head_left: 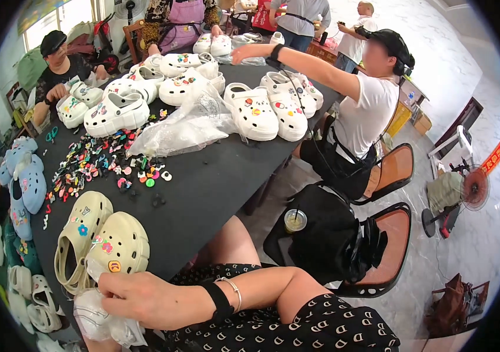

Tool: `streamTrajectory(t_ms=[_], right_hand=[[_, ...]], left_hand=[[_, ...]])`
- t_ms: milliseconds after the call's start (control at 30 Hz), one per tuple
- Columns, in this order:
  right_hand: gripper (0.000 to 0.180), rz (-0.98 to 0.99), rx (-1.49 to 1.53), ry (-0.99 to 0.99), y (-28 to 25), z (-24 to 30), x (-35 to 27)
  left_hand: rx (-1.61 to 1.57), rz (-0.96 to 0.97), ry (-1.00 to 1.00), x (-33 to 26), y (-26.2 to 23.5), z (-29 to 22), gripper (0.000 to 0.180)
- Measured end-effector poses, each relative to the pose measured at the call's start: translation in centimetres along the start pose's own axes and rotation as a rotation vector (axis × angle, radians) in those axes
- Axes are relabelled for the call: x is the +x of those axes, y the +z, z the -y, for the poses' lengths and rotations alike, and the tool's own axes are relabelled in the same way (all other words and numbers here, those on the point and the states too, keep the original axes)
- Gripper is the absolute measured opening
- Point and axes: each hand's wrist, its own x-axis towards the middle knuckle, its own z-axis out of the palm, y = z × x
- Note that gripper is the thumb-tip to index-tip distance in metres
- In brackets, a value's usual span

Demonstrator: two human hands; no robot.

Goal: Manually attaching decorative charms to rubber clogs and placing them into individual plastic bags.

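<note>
My right hand (138,299), with a black band and a bracelet at its wrist, reaches across at the table's near end. Its fingers are curled together on a clear plastic bag (94,320) with whitish contents that I cannot make out. Just beyond the fingertips sits a pair of beige clogs, the left clog (82,234) and the right clog (123,240) side by side, with flower and other coloured charms on their tops. My left hand cannot be made out; a patch of skin shows below the bag, and the bag hides what lies behind it.
Loose coloured charms (94,161) lie on the black table (203,188), beside a clear plastic bag (182,129) and several white clogs (253,111). Blue clogs (27,182) hang over the left edge. A co-worker (355,111) reaches in from the right. Chairs (388,246) stand beside me.
</note>
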Motion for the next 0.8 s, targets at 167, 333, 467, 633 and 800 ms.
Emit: streamTrajectory(t_ms=[167, 333, 467, 633, 800], right_hand=[[0.026, 0.110, 0.069, 0.034, 0.1, 0.1, 0.5], [0.046, 0.210, 0.100, 0.058, -0.6, -0.3, 1.3], [0.084, 0.369, 0.281, 0.099, -1.9, 0.5, 1.7], [0.066, 0.380, -0.040, 0.264, -2.1, -1.3, 0.0], [0.050, 0.307, -0.286, 0.224, -2.0, -3.9, -0.6]], left_hand=[[0.181, -0.016, 0.042, -0.4, 0.4, -1.1, 0.040], [0.275, -0.093, 0.190, 1.5, 0.2, -2.5, 0.031], [0.376, -0.513, 0.381, 1.7, -2.5, -2.3, 0.047], [0.348, -0.402, 0.220, 5.8, -9.4, -2.2, 0.049], [0.902, -0.144, 0.426, 10.4, -10.7, 0.8, 0.036]])
